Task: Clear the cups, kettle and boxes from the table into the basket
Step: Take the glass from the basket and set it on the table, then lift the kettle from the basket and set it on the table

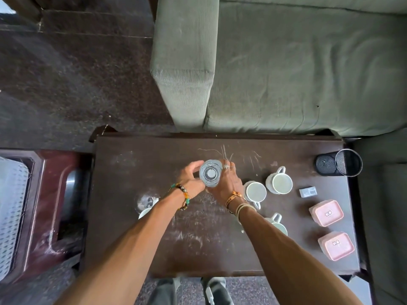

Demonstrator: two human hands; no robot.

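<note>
Both forearms outstretched, left hand [191, 179] and right hand [227, 184] curled round a clear glass [210, 172]

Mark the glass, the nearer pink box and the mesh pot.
glass [210, 173]: head view, its base, seen through the mouth.
nearer pink box [336, 245]: head view, lid centre.
mesh pot [339, 164]: head view, side wall.

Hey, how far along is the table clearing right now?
Looks early. The left hand and right hand grip a clear glass mid-table. Still out: several white mugs, two pink boxes, a small grey box, a mesh cup. The basket shows only partly, contents unseen.
</note>
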